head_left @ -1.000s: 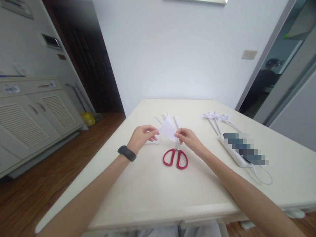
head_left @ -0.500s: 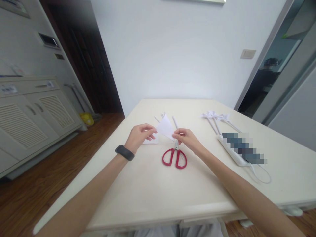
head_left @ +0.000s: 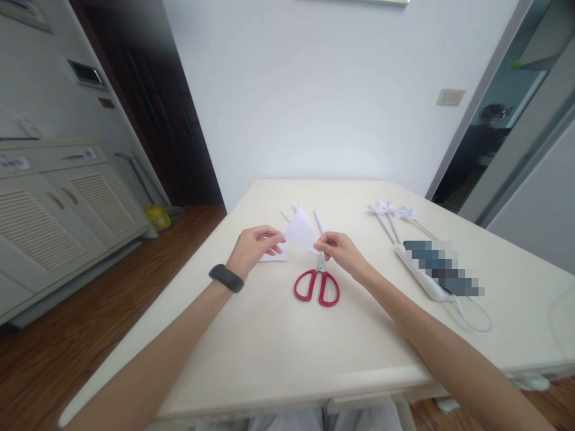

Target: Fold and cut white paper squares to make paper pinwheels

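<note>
Both hands hold a folded white paper triangle a little above the cream table. My left hand, with a black band on its wrist, pinches the paper's left corner. My right hand pinches its lower right corner. Red-handled scissors lie closed on the table just below the paper, their blades under my right hand. A second piece of white paper lies flat under my left hand.
Several thin white sticks lie behind the paper. White paper pinwheels on sticks lie at the back right, beside a white power strip with its cable. A cabinet stands to the left across the wooden floor.
The paper and both hands have barely moved; the view has shifted slightly. The grip on the paper is the same.
</note>
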Available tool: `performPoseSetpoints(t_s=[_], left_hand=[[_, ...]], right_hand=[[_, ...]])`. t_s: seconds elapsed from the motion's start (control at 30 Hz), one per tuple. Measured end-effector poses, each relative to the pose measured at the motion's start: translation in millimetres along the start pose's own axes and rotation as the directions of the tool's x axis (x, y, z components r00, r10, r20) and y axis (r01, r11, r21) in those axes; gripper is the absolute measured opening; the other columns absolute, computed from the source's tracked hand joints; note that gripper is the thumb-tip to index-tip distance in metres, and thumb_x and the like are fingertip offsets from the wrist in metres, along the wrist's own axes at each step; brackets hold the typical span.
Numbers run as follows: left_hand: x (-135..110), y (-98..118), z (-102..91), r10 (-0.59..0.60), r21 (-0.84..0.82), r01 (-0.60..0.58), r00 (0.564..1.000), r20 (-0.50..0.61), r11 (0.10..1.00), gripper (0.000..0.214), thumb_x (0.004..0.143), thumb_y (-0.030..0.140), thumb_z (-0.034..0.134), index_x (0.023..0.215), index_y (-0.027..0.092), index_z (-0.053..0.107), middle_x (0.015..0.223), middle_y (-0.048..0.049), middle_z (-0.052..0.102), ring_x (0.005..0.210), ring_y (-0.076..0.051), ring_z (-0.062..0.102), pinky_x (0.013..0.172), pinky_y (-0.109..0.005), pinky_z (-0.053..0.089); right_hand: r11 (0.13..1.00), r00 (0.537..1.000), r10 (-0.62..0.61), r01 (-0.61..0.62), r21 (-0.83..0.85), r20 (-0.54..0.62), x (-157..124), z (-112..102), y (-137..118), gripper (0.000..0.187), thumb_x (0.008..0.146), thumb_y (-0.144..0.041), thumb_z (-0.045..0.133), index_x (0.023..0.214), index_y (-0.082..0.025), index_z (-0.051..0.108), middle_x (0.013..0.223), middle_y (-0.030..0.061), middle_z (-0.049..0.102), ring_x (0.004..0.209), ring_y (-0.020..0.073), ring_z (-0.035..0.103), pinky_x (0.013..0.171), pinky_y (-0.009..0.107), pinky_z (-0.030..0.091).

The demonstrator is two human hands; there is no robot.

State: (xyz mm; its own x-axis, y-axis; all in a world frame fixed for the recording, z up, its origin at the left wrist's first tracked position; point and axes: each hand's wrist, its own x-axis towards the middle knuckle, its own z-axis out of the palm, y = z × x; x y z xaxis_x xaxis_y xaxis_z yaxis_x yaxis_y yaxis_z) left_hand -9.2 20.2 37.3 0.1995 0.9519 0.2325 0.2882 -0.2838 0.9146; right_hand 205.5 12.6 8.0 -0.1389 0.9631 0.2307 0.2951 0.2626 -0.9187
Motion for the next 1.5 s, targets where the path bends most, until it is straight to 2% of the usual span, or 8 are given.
performPoseSetpoints(t_s=[0.17, 0.4, 0.63, 1.33, 1.5], left_hand=[[0.0, 0.0, 0.2, -0.003, -0.012, 0.002, 1.0, -0.012, 1.0, 0.021, 0.073, 0.035, 0.06, 0.076, 0.014, 0.062, 0.081, -0.0065, 0.065, 0.064, -0.015, 0.06, 0.059, -0.026, 0.048], [2.1, -3.5, -3.5, 0.003, -0.048, -0.005, 0.999, -0.042, 0.999, 0.022, 0.073, 0.036, 0.061, 0.077, 0.014, 0.063, 0.083, -0.0063, 0.065, 0.065, -0.014, 0.061, 0.059, -0.025, 0.048], [2.8, -5.4, -5.3, 0.002, -0.069, -0.005, 0.999, -0.049, 0.998, 0.024, 0.071, 0.037, 0.062, 0.079, 0.015, 0.065, 0.083, -0.0063, 0.066, 0.066, -0.014, 0.061, 0.059, -0.024, 0.047], [2.1, -4.7, -3.7, -0.017, -0.066, 0.015, 1.0, -0.024, 0.998, 0.023, 0.071, 0.037, 0.061, 0.078, 0.015, 0.064, 0.084, -0.0062, 0.066, 0.066, -0.014, 0.06, 0.06, -0.024, 0.047], [1.8, -3.8, -3.9, -0.022, -0.063, 0.02, 0.999, -0.026, 0.998, 0.024, 0.071, 0.038, 0.061, 0.078, 0.016, 0.065, 0.084, -0.0064, 0.067, 0.065, -0.014, 0.06, 0.06, -0.024, 0.047]], right_hand=[[1.0, 1.0, 0.001, -0.001, 0.01, 0.002, -2.0, -0.6, -3.7, 0.016, 0.074, -0.031, 0.058, 0.066, -0.017, 0.056, 0.054, -0.0031, 0.051, 0.05, 0.0098, 0.047, 0.053, 0.023, 0.036], [0.998, 0.999, 0.011, -0.013, 0.054, 0.042, -2.2, -0.8, 0.7, 0.017, 0.076, -0.033, 0.056, 0.078, -0.016, 0.059, 0.065, -0.0006, 0.057, 0.052, 0.0098, 0.052, 0.057, 0.024, 0.044], [0.993, 0.997, -0.022, 0.013, 0.12, 0.073, -1.0, 0.7, 3.2, 0.015, 0.074, -0.03, 0.058, 0.08, -0.016, 0.058, 0.073, 0.0021, 0.059, 0.063, 0.0122, 0.057, 0.056, 0.024, 0.048], [0.991, 1.0, -0.017, 0.013, 0.133, 0.025, 1.7, 0.3, 4.3, 0.01, 0.071, -0.025, 0.06, 0.071, -0.016, 0.056, 0.06, -0.002, 0.056, 0.05, 0.0083, 0.049, 0.052, 0.023, 0.043], [0.992, 0.997, 0.007, -0.016, 0.125, 0.072, 1.2, 1.3, 3.8, 0.012, 0.072, -0.027, 0.059, 0.072, -0.015, 0.06, 0.064, 0.0016, 0.06, 0.059, 0.0126, 0.057, 0.055, 0.024, 0.047]])
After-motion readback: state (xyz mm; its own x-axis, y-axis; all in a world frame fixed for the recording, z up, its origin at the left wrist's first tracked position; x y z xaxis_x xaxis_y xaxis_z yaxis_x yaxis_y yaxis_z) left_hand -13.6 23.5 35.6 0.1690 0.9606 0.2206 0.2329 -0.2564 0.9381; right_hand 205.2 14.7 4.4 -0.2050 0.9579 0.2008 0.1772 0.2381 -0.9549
